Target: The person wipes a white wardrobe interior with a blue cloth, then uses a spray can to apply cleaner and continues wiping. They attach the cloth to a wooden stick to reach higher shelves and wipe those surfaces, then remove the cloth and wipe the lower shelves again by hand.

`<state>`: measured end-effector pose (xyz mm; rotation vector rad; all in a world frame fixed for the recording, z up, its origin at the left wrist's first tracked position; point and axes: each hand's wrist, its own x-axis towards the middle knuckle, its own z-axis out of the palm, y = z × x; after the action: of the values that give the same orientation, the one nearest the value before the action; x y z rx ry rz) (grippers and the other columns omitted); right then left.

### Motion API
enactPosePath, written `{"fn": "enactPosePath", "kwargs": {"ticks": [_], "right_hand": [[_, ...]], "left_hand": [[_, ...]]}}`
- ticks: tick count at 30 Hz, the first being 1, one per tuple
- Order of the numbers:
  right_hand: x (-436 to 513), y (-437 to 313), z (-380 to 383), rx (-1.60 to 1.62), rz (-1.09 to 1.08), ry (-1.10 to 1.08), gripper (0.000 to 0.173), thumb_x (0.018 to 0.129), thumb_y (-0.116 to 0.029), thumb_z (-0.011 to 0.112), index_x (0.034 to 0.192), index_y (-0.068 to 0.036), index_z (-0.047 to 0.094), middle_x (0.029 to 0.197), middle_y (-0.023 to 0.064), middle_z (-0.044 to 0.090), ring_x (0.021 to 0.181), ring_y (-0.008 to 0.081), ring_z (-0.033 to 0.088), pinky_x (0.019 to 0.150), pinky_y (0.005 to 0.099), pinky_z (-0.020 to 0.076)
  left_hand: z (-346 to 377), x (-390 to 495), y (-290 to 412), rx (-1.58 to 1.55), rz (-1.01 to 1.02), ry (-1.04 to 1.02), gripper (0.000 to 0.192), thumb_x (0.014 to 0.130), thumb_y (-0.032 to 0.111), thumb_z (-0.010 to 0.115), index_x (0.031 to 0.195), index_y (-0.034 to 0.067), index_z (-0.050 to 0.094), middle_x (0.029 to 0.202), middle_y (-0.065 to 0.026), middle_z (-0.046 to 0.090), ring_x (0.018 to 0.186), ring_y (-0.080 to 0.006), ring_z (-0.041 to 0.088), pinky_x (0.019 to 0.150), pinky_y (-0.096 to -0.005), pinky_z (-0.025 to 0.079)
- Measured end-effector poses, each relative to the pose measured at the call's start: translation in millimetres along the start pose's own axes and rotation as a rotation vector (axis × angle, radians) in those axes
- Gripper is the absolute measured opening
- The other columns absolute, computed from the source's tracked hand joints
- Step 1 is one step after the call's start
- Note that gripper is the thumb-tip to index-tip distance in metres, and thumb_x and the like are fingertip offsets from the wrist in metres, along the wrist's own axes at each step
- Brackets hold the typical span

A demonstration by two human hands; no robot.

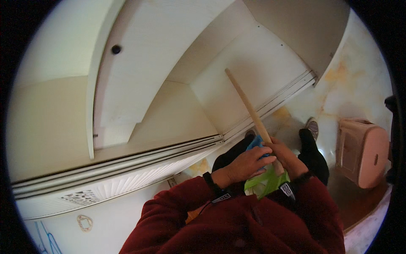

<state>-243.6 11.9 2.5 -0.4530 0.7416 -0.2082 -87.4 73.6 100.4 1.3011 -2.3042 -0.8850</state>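
Note:
A long pale wooden rod (245,98) slants from before my body up over the floor panel of a white cabinet (244,63). My right hand (287,155) grips the rod near its lower end. Close beside it, my left hand (245,163) has its fingers bent over a crumpled blue cloth (254,143) against the rod. Part of the cloth is hidden under the fingers. A bright green and white item (268,185), perhaps a bag or a cloth, is under the rod's lower end at my waist.
Sliding-door tracks (127,158) edge the cabinet. An upright white panel (136,63) with a round dark hole stands at the left. To the right, a pink plastic box (361,152) is near my foot. The floor (336,82) is marble-patterned. A blue wire-like item (50,238) appears lower left.

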Motion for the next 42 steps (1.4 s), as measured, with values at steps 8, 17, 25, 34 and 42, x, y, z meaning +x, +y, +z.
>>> {"fn": "enactPosePath", "kwargs": {"ticks": [8, 17, 25, 34, 42], "right_hand": [[-21.9, -22.7, 13.8, -0.054, 0.114, -0.011, 0.064, 0.094, -0.009, 0.057, 0.148, -0.008, 0.024, 0.085, 0.0079, 0.059, 0.058, 0.0142, 0.055, 0.044, 0.0305, 0.0494], [-50.5, -57.4, -5.6, -0.210, 0.252, 0.047, 0.066, 0.092, -0.010, 0.059, 0.149, -0.012, 0.026, 0.089, 0.0132, 0.062, 0.065, 0.0219, 0.060, 0.055, 0.0356, 0.0540], [-65.3, -40.1, -67.3, -0.827, -0.285, 0.173, 0.065, 0.090, -0.001, 0.051, 0.150, -0.009, 0.028, 0.079, 0.0078, 0.058, 0.059, 0.0118, 0.057, 0.051, 0.0297, 0.0503], [-99.4, -75.2, -34.4, -0.338, 0.203, 0.164, 0.068, 0.093, -0.005, 0.052, 0.153, -0.015, 0.022, 0.078, -0.0002, 0.051, 0.048, 0.0083, 0.045, 0.041, 0.0243, 0.0445], [-217.0, -153.8, -63.3, -1.397, -0.282, 0.176, 0.070, 0.086, 0.000, 0.059, 0.149, -0.013, 0.031, 0.082, 0.0102, 0.058, 0.064, 0.0208, 0.059, 0.052, 0.0331, 0.0502]], "left_hand": [[-73.4, 11.0, -155.5, 0.179, -0.504, 0.129, 0.065, 0.073, -0.013, 0.056, 0.135, 0.005, 0.044, 0.141, -0.0192, 0.040, 0.135, -0.0398, 0.037, 0.114, -0.0425, 0.032], [-119.8, 22.8, -286.3, 0.449, -0.901, 0.112, 0.052, 0.083, -0.006, 0.054, 0.133, 0.001, 0.043, 0.130, -0.0291, 0.049, 0.116, -0.0446, 0.055, 0.095, -0.0484, 0.049], [-148.2, -39.3, -357.3, 0.718, -0.743, -0.476, 0.040, 0.090, 0.013, 0.056, 0.126, 0.000, 0.046, 0.106, -0.0297, 0.061, 0.081, -0.0365, 0.069, 0.069, -0.0408, 0.061], [-110.0, -9.4, -275.8, -0.233, -1.141, 0.046, 0.044, 0.094, 0.012, 0.050, 0.135, 0.001, 0.039, 0.102, -0.0248, 0.064, 0.060, -0.0288, 0.070, 0.050, -0.0369, 0.060], [-133.2, 0.2, -166.5, -0.229, -0.893, -0.046, 0.037, 0.093, 0.013, 0.053, 0.128, 0.003, 0.046, 0.102, -0.0215, 0.065, 0.063, -0.0276, 0.069, 0.054, -0.0349, 0.059]]}}
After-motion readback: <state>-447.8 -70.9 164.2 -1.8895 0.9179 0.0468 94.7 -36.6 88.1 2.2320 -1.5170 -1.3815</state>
